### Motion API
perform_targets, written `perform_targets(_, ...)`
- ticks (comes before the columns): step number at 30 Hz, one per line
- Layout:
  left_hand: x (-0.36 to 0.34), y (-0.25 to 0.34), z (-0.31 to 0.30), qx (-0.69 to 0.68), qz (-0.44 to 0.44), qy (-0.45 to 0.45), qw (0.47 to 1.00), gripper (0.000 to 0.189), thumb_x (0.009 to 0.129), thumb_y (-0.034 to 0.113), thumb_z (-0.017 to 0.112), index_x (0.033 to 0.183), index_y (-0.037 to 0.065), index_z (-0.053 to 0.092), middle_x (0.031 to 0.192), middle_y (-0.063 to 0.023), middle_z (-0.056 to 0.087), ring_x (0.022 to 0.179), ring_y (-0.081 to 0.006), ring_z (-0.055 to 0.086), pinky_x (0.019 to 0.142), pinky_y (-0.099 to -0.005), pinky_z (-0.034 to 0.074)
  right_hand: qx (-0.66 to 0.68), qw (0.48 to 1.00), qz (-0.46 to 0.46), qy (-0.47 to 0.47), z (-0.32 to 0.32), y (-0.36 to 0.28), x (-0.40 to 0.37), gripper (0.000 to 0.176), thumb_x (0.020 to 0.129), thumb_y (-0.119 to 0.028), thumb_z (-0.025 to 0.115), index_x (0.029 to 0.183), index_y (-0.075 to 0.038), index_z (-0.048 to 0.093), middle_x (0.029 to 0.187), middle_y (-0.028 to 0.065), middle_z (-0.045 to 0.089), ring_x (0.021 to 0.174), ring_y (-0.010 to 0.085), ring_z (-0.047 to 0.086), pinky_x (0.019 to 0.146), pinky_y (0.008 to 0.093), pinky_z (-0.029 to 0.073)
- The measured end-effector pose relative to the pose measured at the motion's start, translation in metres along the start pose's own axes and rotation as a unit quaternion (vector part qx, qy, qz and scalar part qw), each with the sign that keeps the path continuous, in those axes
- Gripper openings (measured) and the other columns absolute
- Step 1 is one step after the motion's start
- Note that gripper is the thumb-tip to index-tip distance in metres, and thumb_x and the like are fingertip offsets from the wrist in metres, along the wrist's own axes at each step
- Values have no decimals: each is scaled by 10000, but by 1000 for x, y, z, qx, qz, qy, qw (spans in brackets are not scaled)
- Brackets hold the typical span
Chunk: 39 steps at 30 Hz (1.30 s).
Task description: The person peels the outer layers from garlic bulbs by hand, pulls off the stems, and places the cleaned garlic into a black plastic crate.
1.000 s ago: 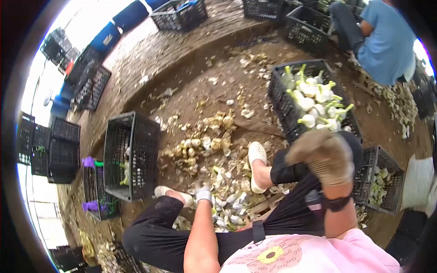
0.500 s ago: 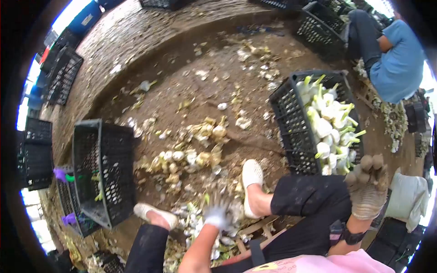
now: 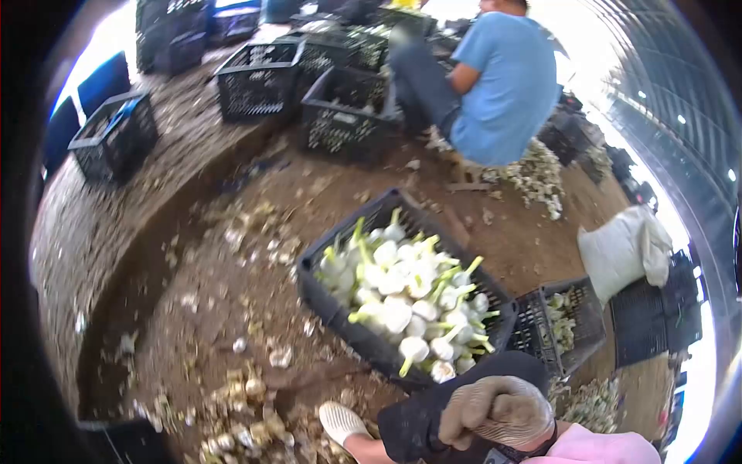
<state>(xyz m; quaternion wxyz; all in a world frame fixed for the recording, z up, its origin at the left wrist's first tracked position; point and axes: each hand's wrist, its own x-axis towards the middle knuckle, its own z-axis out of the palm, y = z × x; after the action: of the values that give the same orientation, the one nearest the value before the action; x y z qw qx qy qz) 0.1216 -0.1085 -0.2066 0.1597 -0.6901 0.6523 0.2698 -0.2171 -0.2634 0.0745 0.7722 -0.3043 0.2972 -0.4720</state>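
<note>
My right hand (image 3: pixel 498 411), in a soiled ribbed glove, is over my dark-trousered knee at the bottom. Its fingers are curled in, and what they hold, if anything, is hidden. Just above it stands a black crate (image 3: pixel 340 329) heaped with white garlic bulbs (image 3: pixel 398 313) with short green stems. The hand is not touching the bulbs. My left hand is out of the frame.
A person (image 3: pixel 506 85) in a blue shirt sits beyond the crate. Black crates (image 3: pixel 259 81) stand behind. To the right are a smaller crate (image 3: pixel 587 348) and a white sack (image 3: pixel 618 247). Garlic scraps (image 3: pixel 247 390) litter the dirt floor.
The view has swung to the right, so the garlic crate appears nearer the middle. My left hand has left the frame. My right hand now appears lower, over my knee.
</note>
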Motion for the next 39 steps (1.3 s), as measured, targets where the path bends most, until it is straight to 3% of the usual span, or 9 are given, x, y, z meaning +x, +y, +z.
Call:
perform_targets(7,193,55,-78,-174,-191,177,950,657,609,202,703,1189,47,435,1168,-244,456,942,-383,547,778,-411,461,-37,997,42,-47,3,0,9,293,871,-169,514,1130,-34,531,1096,121,563,921,230,563,755,324,469)
perform_targets(13,212,-16,-6,-345,-45,143,927,572,633,104,714,1148,24,479,1077,-201,542,961,-306,567,800,-346,474,-84,992,77,-50,-2,1,12,325,856,-269,562,1021,10,579,1035,85,576,962,144,512,841,277,400)
perform_targets(16,141,-5,-2,-648,-101,170,736,556,816,250,610,1294,69,392,1303,-195,395,1096,-297,465,878,-337,410,-157,976,117,-98,-7,11,10,291,838,-211,577,1035,4,580,972,44,585,902,102,512,806,247,414)
perform_targets(17,65,53,-98,-387,-140,228,882,454,808,136,615,1223,34,462,1246,-157,442,1038,-259,479,853,-299,409,-175,974,119,-83,2,13,8,326,826,-219,591,1071,-4,571,972,39,590,886,91,514,785,243,423)
perform_targets(23,-21,82,-100,-444,100,359,815,337,798,13,546,1129,5,483,1064,-142,528,916,-229,521,798,-307,439,-322,940,75,-80,-5,130,22,445,823,-206,604,1203,-14,474,952,70,599,810,120,545,706,261,445)
perform_targets(29,-130,147,-162,-260,60,349,898,493,769,-11,559,1232,-1,390,1171,-153,481,1061,-270,482,900,-333,383,-19,964,202,-173,-1,241,17,330,805,-180,647,1084,-22,568,880,0,609,751,103,530,641,250,439)
perform_targets(34,-158,147,-131,-484,60,327,809,521,759,-27,589,1239,28,393,1172,-140,484,1029,-259,501,880,-340,417,-260,943,98,-182,13,239,-4,299,813,-235,631,1017,-23,580,859,36,607,800,111,519,693,265,430)
perform_targets(37,-170,177,-141,-670,49,331,663,493,756,-41,599,1211,43,428,1154,-119,499,997,-244,519,852,-341,444,186,947,4,-261,-4,221,-14,344,806,-209,551,1103,-43,502,1010,105,548,923,212,508,802,335,405)
perform_targets(39,-152,177,-134,-513,-37,436,739,526,656,67,728,1123,-5,498,1084,-143,558,1007,-240,538,865,-317,434,164,972,43,-162,-1,212,-19,250,833,-217,520,1005,-37,534,925,90,572,827,202,543,719,324,447)
